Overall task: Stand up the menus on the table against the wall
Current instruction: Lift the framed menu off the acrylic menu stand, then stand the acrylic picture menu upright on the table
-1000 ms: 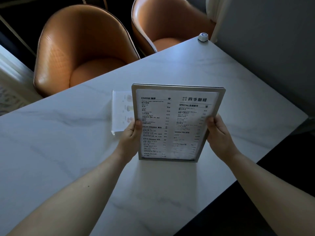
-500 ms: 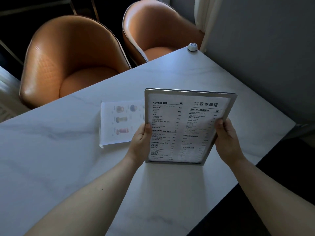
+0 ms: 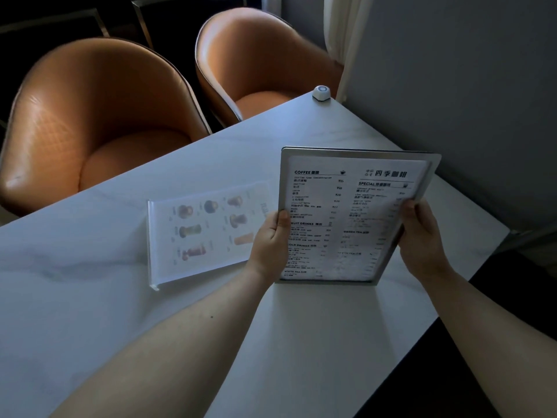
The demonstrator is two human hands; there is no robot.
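I hold a metal-framed text menu (image 3: 346,212) upright over the white marble table (image 3: 90,297), its printed side facing me. My left hand (image 3: 271,245) grips its left edge and my right hand (image 3: 422,239) grips its right edge. A clear acrylic picture menu (image 3: 202,233) with drink photos lies flat on the table to the left of the framed menu, partly behind my left hand. The grey wall (image 3: 467,101) rises along the table's right side, a short way beyond the framed menu.
Two orange leather chairs (image 3: 99,122) (image 3: 262,61) stand at the table's far side. A small white call button (image 3: 321,93) sits at the far corner by the wall. A pale curtain (image 3: 343,34) hangs there. The table's near right edge drops to dark floor.
The framed menu, held in both hands, has shifted rightward toward the wall. More of the acrylic picture menu shows on its left.
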